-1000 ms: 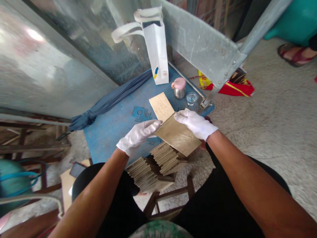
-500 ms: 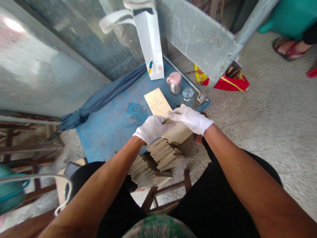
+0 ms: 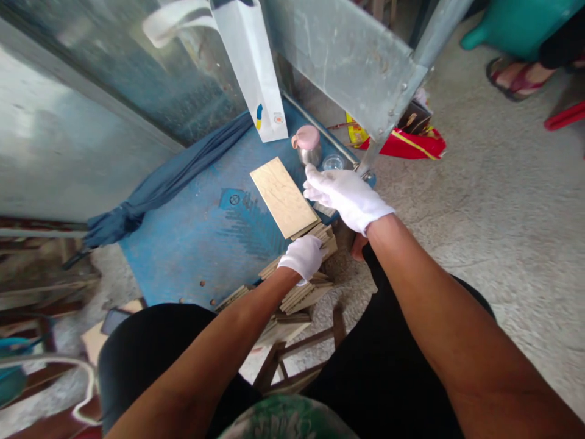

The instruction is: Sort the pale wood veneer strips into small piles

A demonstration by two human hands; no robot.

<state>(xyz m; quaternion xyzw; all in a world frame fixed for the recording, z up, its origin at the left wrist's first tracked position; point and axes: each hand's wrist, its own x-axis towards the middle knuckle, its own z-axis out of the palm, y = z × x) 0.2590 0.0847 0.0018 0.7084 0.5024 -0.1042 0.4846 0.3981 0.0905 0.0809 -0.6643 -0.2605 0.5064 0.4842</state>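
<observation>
Both my hands wear white gloves. My left hand (image 3: 304, 257) rests curled on top of a stack of beige tiles (image 3: 301, 291) that stands on a wooden stool (image 3: 297, 353) between my knees. Whether it grips a tile I cannot tell. My right hand (image 3: 345, 195) hovers above the far end of the stack with fingers stretched out and nothing in it. A single beige tile (image 3: 282, 196) lies flat on the blue platform (image 3: 192, 238) just left of my right hand.
A white paper bag (image 3: 251, 67), a pink-lidded steel cup (image 3: 309, 145) and a small glass (image 3: 333, 162) stand on the platform's far end. A folded blue umbrella (image 3: 159, 183) lies along the metal wall. Red packaging (image 3: 411, 143) lies on the concrete; another person's sandalled foot (image 3: 514, 82) shows top right.
Both hands were holding a tile tilted above the stack. The tile is out of my hands now; my left hand dropped onto the stack and my right hand opened and lifted away.
</observation>
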